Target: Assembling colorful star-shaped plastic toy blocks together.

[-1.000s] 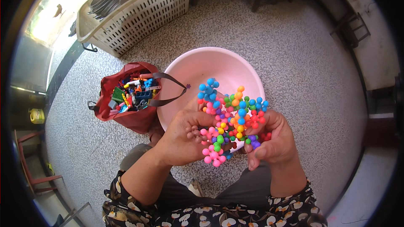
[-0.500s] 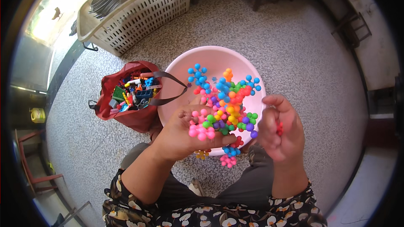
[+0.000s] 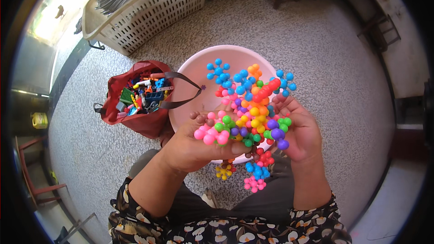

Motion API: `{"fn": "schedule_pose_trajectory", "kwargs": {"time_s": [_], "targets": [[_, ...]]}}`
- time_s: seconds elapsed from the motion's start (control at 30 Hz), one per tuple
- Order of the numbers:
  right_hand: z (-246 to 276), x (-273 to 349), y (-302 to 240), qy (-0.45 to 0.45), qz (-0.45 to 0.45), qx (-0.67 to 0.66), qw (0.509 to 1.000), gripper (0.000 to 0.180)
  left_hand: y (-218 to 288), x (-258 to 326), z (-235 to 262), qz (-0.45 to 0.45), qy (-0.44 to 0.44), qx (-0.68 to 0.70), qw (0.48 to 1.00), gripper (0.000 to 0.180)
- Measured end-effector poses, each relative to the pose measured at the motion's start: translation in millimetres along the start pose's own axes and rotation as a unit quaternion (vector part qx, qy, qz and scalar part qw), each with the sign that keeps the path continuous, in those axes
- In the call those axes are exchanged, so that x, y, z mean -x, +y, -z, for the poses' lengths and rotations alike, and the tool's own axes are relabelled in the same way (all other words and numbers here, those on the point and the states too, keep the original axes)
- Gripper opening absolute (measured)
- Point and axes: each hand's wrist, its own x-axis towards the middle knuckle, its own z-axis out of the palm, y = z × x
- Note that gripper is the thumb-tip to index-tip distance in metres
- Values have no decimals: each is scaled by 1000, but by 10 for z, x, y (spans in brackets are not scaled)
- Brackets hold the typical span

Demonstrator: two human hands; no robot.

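Both hands are up in front of the chest, sharing one big cluster of knobbly plastic pieces [image 3: 251, 108] that hangs in the air above the near rim of the pink basin [image 3: 199, 70]. The left hand [image 3: 194, 147] is curled under the cluster's left side, fingers closed around the pink and green knobs there; the right hand [image 3: 300, 133] cups the right side, fingers wrapped loosely on the purple and green ones. It looks light, hard plastic, stiff piece by piece, but the whole is only pressed together, so I judge it could shed bits if squeezed or shaken; support from below, where several pieces meet, seems the safest hold. Three small bunches dangle from its near side: one yellow [image 3: 224, 171], one blue [image 3: 257, 171], one pink [image 3: 254, 184]. Counting the rest: one basin, one red bag [image 3: 135, 119] to its left, open and full of mixed building bricks, and one white slatted basket [image 3: 149, 11] at far left with plates in it. All of it sits on a speckled floor [image 3: 325, 63].
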Motion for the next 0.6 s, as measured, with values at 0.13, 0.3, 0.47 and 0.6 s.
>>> {"fn": "schedule_pose_trajectory", "kwargs": {"time_s": [0.13,0.3,0.47,0.6], "targets": [[-35,-24,60,0,-13,16,1000,24,38,-58,65,-162,-103,-298,935,51],[-25,-56,88,-2,-26,-12,1000,22,15,1,45,-109,-56,-260,958,52],[-96,-18,67,-11,-6,37,999,28,-16,-28,132,-282,-92,-398,868,51],[-220,104,44,-15,64,92,994,25,87,-12,-20,-136,-35,-199,970,42]]}}
